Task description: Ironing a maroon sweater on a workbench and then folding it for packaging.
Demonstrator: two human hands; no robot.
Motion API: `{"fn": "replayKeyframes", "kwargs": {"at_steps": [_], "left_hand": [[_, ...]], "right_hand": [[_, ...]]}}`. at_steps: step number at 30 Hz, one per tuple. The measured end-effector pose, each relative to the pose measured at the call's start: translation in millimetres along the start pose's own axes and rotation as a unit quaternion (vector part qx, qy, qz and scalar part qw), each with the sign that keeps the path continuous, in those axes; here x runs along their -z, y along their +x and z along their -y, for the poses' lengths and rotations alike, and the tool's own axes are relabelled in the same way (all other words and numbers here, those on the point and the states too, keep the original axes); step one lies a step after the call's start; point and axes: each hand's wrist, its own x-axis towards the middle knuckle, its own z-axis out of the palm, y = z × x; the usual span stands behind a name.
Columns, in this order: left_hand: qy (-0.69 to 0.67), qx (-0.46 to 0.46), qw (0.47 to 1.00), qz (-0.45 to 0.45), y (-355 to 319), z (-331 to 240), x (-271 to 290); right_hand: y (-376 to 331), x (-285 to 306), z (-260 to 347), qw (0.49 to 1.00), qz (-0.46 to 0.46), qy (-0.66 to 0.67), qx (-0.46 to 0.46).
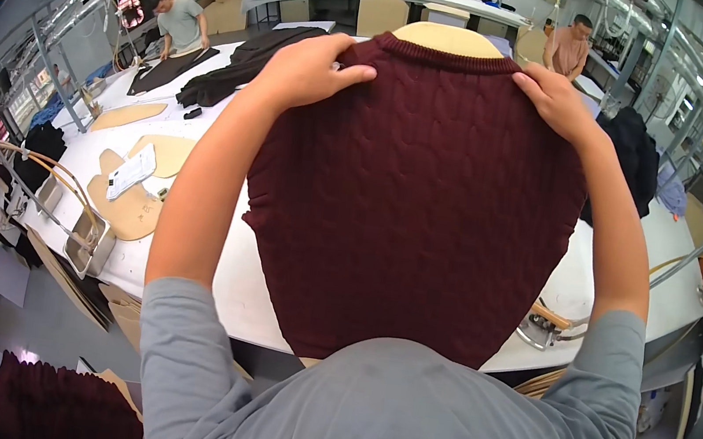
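Note:
A dark maroon cable-knit sweater piece [412, 201] is stretched over a tan board form [448, 39] that pokes out at its top edge. My left hand [309, 67] grips the sweater's upper left corner, thumb across the ribbed edge. On the upper right corner, my right hand [554, 100] pinches the knit in the same way. Both arms reach forward over the white table [253, 295]. The lower end of the sweater disappears behind my grey shirt.
Tan board templates [135, 191] and a white paper [132, 171] lie at the table's left. Dark garments [238, 67] are piled at the back left, another dark one [635, 159] at right. An iron-like metal tool [546, 325] sits at the right edge. Other people work at far tables.

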Motion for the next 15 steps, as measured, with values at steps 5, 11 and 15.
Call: {"fn": "replayKeyframes", "kwargs": {"at_steps": [5, 11, 15], "left_hand": [[-0.067, -0.078, 0.99, -0.097, 7.3, -28.7, -3.5], [-0.088, -0.104, 0.985, -0.104, 42.8, -47.9, -7.1], [-0.154, -0.143, 0.975, -0.067, 43.1, -38.3, -7.5]], "right_hand": [[9.2, 8.3, 19.4, 0.992, -0.046, 0.086, 0.074], [40.1, -10.9, 40.1, 0.987, -0.092, 0.094, 0.087], [14.4, -4.8, 8.8, 0.99, -0.061, 0.109, 0.066]]}}
